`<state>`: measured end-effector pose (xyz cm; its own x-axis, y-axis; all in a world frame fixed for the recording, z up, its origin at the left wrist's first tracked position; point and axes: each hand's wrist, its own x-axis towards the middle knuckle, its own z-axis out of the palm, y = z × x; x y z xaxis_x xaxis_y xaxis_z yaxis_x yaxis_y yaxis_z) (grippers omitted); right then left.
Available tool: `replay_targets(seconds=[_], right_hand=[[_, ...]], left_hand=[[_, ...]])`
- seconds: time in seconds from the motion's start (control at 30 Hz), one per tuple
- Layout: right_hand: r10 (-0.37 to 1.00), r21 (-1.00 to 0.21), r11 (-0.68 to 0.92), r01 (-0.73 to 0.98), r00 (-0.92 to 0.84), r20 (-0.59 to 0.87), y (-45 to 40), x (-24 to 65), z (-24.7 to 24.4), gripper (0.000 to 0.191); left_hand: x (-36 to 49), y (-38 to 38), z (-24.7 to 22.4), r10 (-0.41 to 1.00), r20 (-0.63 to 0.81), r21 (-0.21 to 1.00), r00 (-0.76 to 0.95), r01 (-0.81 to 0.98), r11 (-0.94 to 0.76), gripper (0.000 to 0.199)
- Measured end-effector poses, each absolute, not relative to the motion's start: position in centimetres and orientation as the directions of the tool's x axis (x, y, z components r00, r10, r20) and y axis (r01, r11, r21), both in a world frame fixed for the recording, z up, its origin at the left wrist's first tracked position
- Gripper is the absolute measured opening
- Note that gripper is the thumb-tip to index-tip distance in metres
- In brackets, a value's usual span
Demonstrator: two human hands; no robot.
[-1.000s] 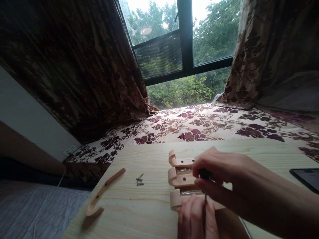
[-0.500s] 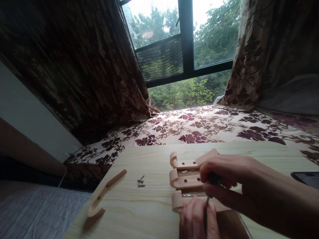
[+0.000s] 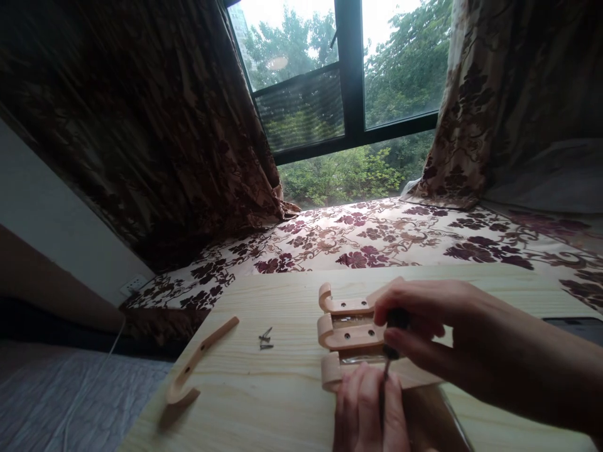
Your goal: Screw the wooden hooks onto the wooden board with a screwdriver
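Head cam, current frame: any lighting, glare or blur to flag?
Head view: backlit, sky through the window blown out, curtain at image left nearly black. Head view: pale oval reflection on the glass, glints on clear plastic. Head view: loose wooden hook casts a shadow by its curl; screwdriver handle in right hand too dark for detail, slightly soft.
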<state>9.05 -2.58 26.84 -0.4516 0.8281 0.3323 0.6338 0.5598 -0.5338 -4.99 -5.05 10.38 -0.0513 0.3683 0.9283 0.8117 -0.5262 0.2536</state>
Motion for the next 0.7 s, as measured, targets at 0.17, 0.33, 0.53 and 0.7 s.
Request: replay_targets(seconds=[0.17,0.33,0.53,0.7], right_hand=[[0.815,-0.546,0.576,0.608,-0.477,0.329,-2.4,8.9,27.0,0.018],[0.855,-0.495,0.517,0.698,-0.386,0.347,-1.7,8.6,26.4,0.021],[0.806,-0.443,0.585,0.679,-0.430,0.407,-2.5,8.6,26.7,0.018],[0.778,-0.511,0.628,0.588,-0.495,0.387,-2.7,8.7,27.0,0.016]], left_hand=[[-5.2,-5.2,10.8,0.407,0.913,0.259,-0.015,0.794,-0.550,0.045],[-5.5,-5.5,10.8,0.452,0.892,0.292,-0.011,0.777,-0.558,0.044],[-5.6,-5.7,10.7,0.471,0.882,0.276,0.019,0.789,-0.548,0.042],[-5.9,-5.9,10.9,0.494,0.868,0.266,0.055,0.788,-0.555,0.043]])
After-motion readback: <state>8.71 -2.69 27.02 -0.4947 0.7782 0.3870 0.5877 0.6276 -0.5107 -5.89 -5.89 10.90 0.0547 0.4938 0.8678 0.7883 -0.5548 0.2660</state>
